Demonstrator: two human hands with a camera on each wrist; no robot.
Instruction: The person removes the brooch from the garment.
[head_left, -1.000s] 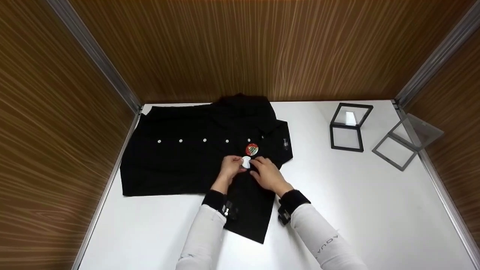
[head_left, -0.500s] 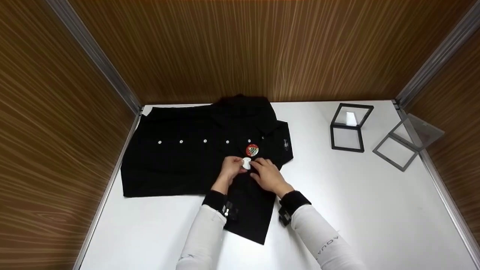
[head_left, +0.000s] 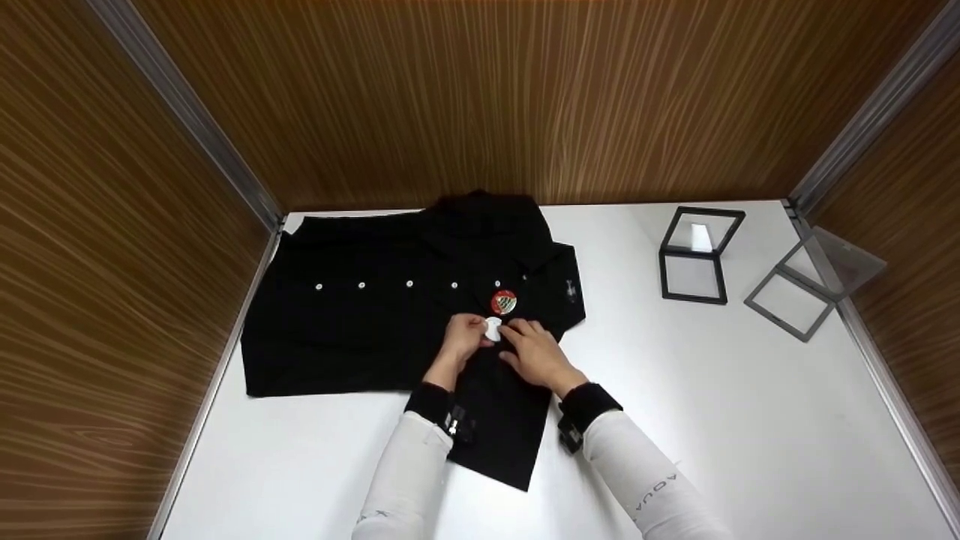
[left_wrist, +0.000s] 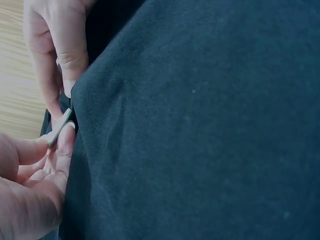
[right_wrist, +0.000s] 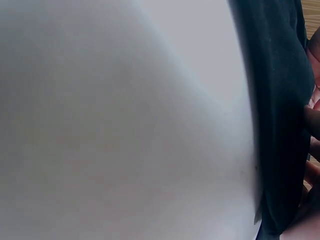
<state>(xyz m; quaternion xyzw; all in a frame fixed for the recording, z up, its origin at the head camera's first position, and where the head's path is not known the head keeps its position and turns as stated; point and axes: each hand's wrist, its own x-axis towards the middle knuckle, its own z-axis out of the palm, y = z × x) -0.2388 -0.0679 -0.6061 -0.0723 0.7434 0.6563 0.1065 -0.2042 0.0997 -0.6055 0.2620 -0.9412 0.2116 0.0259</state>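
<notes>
A black short-sleeved shirt [head_left: 345, 330] with white buttons lies flat on the white table. My left hand [head_left: 463, 336] pinches a small flat white badge [head_left: 493, 328] over the shirt's chest; in the left wrist view the badge [left_wrist: 60, 127] is seen edge-on between thumb and finger. From the other side, my right hand [head_left: 536, 351] touches the badge's edge with its fingertips, its thumb lower down near the cloth. Just above the hands, a round red badge with a tree picture [head_left: 503, 302] sits on the shirt. The white badge's underside is hidden.
A black hinged frame case [head_left: 693, 299] stands open at the back right. Beside it, a grey hinged frame case [head_left: 776, 322] also stands open, its lid against the right side wall. Wood-grain panels [head_left: 480, 97] enclose the table [head_left: 712, 420] at the back and sides.
</notes>
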